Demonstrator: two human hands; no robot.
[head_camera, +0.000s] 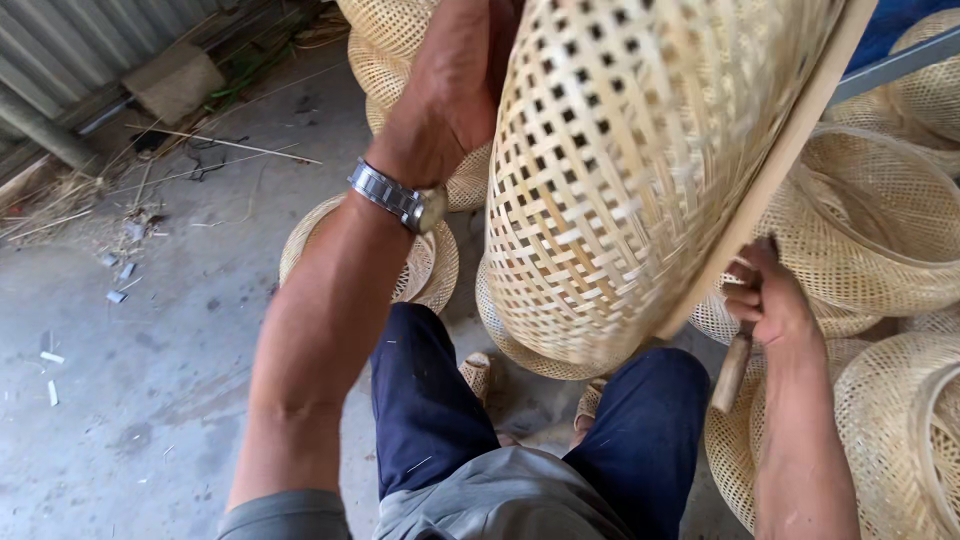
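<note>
My right hand (775, 300) is closed on a wooden handle (732, 372); its working end is hidden behind the rim. My left hand (455, 85), with a wristwatch (400, 198) at the wrist, grips the woven basket (630, 170) raised over my knees; those fingers are hidden behind the weave. Beyond, at least 6 more baskets (870, 220) crowd the concrete floor (150, 330), several cut off by the frame.

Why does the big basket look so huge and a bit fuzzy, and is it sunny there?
In the head view, the big woven basket sits close to the lens, so it looms large and looks soft; the left hand on it is slightly blurred too. Light is soft and even, with faint shadows on the concrete floor and no glare.
</note>
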